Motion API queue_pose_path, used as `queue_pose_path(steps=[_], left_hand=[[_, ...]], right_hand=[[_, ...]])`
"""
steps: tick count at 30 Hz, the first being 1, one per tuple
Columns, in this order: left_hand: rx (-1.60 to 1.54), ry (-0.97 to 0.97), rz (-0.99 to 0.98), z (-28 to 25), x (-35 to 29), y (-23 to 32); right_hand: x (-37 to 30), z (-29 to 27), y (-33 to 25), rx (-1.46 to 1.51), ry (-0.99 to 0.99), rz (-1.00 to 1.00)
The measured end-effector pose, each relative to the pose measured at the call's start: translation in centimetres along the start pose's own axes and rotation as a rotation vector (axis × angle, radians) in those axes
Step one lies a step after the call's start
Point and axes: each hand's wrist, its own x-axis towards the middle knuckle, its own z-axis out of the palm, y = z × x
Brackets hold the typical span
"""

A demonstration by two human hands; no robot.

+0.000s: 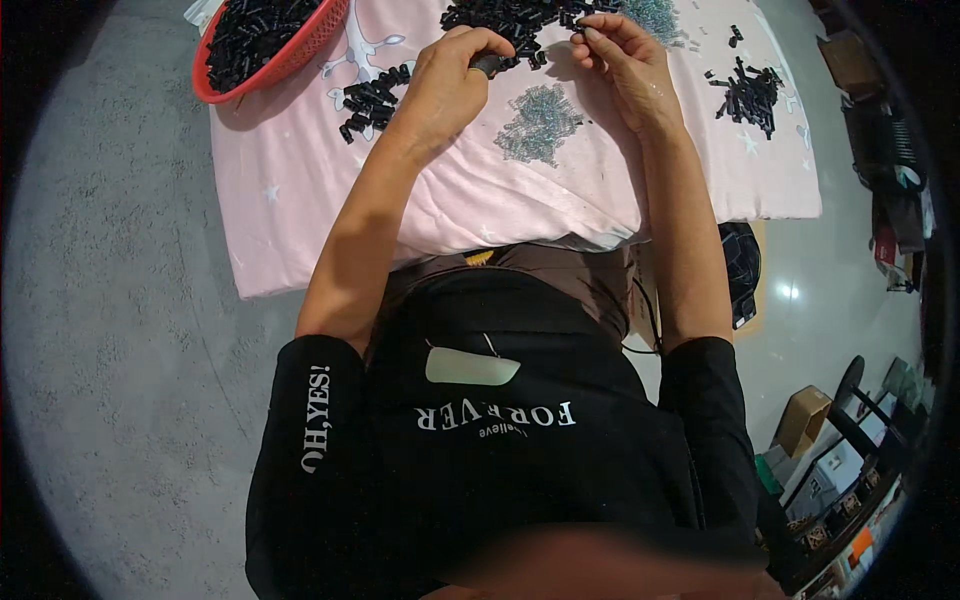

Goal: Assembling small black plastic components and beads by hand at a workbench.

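At the far middle of the pink cloth, my left hand [445,90] is closed, its thumb and forefinger curled round a dark rounded piece [485,65]. My right hand [630,75] pinches a small black part [582,31] between thumb and fingertips, a short way to the right. Between and beyond both hands spreads a heap of small black plastic parts [515,18]. Nearer me lies a pile of tiny silvery pieces [540,125] that look like springs. Short black cylindrical parts [370,103] are grouped left of my left hand.
A red plastic basket [290,68] full of black parts stands at the far left. Thin black pieces [750,97] lie at the right, and more silvery pieces [652,18] sit behind my right hand. The pink cloth [285,215] covers the work surface. Boxes [802,420] stand on the floor.
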Motion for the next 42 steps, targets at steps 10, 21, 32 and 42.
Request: queue_pose_path(steps=[10, 21, 32, 42], left_hand=[[0.221, 0.116, 0.155, 0.5, 0.3, -0.1], [0.062, 0.119, 0.044, 0.2, -0.2, -0.9], [0.055, 0.100, 0.027, 0.3, -1.3, 0.8], [0.139, 0.077, 0.084, 0.5, -3.1, 0.7]], right_hand=[[-0.1, 0.2, -0.2, -0.066, -0.054, 0.020], [-0.3, 0.7, -0.6, -0.048, -0.146, 0.038], [-0.8, 1.2, -1.0, -0.072, -0.166, 0.067], [-0.8, 1.1, -0.9, -0.053, -0.186, 0.109]])
